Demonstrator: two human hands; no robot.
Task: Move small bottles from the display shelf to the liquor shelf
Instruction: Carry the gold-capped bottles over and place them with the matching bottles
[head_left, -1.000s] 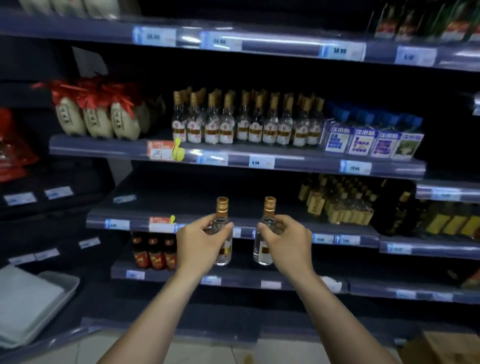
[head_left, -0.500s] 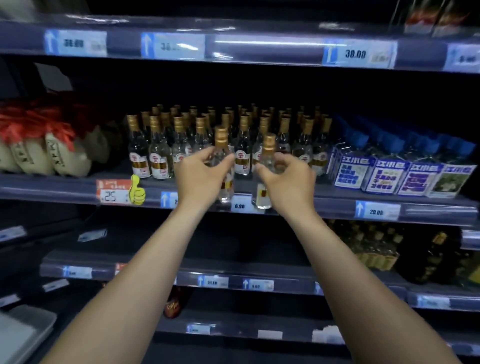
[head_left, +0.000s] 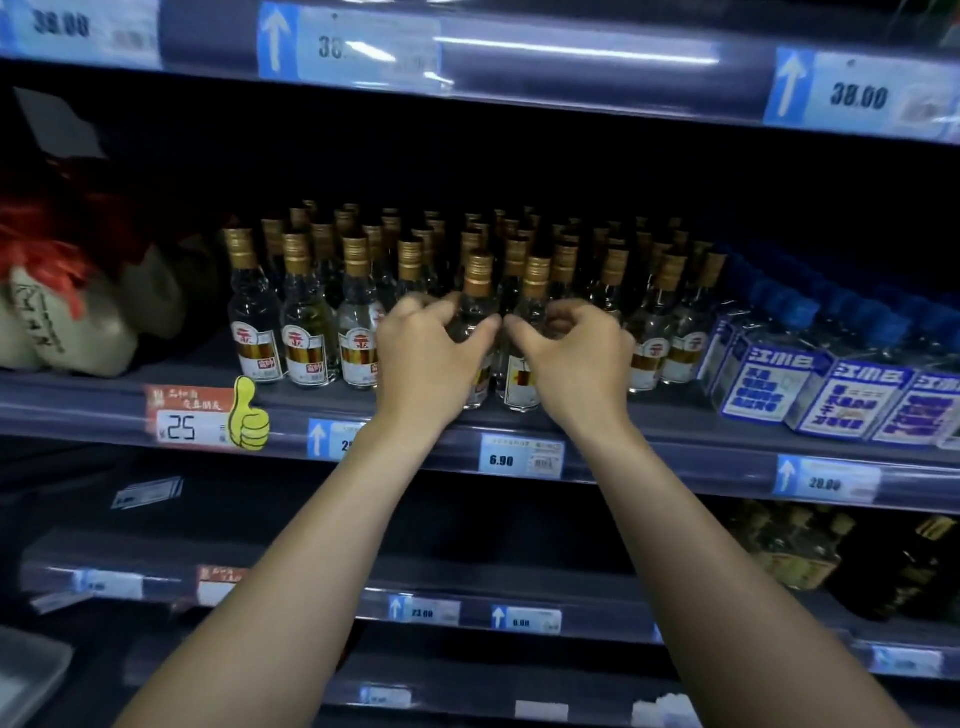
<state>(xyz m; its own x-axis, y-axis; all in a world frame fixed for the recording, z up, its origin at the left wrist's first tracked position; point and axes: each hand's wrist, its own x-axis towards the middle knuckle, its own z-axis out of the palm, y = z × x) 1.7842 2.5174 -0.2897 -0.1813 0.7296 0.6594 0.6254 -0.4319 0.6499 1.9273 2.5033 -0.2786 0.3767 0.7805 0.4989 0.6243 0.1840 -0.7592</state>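
Observation:
Two small clear bottles with gold caps stand side by side at the front of the liquor shelf (head_left: 675, 415). My left hand (head_left: 428, 358) grips the left bottle (head_left: 477, 291) around its body. My right hand (head_left: 574, 358) curls around the right bottle (head_left: 535, 291). Both bottle bases rest on the shelf surface, just ahead of several rows of identical gold-capped bottles (head_left: 306, 332). My hands hide most of both labels.
Blue-labelled boxed bottles (head_left: 810, 395) fill the shelf to the right. Pale jars with red tassels (head_left: 62, 312) sit at the left. Price tags line the shelf edge (head_left: 519, 460). Another shelf hangs close above, and darker shelves with more bottles (head_left: 789, 551) lie below.
Both hands carried the two bottles up from the lower shelf level and forward onto the liquor shelf. They now stand at its front edge, and the camera has moved closer.

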